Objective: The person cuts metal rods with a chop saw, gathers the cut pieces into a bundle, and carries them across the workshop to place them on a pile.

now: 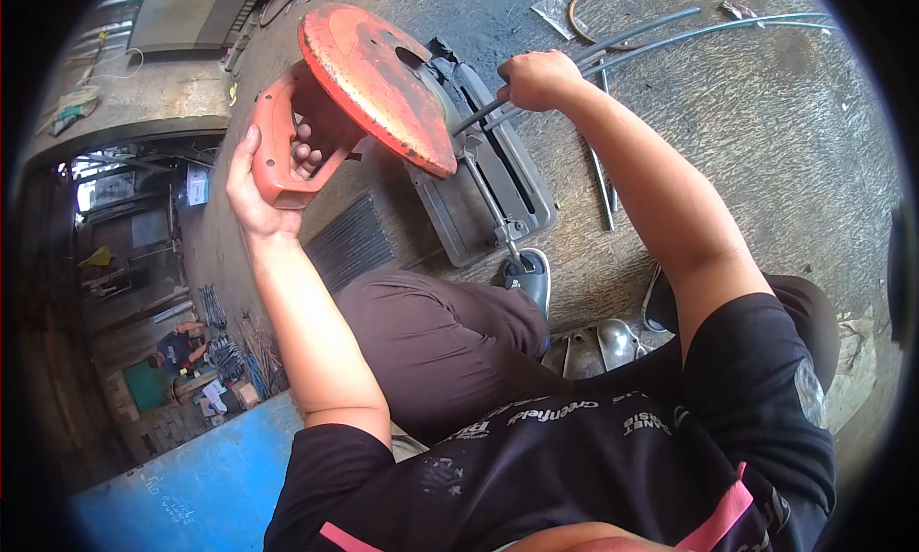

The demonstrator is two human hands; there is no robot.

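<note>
My left hand (pixel 257 183) is wrapped around the orange D-shaped handle (pixel 278 135) of a chop saw. The saw's worn orange wheel guard (pixel 378 83) stands tilted over its grey metal base (pixel 450 217). My right hand (pixel 539 80) is closed around long thin metal rods (pixel 661 56); their near ends reach into the saw beside the guard, and the far ends stretch to the right over the floor. A screw clamp (pixel 512 229) sits on the near part of the base. The cutting edge of the wheel is hidden by the guard.
A bundle of dark cut rods (pixel 349 241) lies left of the base. Another thin rod (pixel 603 183) is on the floor at right. My shoe (pixel 528 284) is close to the base. A blue sheet (pixel 201 485) is at lower left; another person (pixel 177 349) is farther off.
</note>
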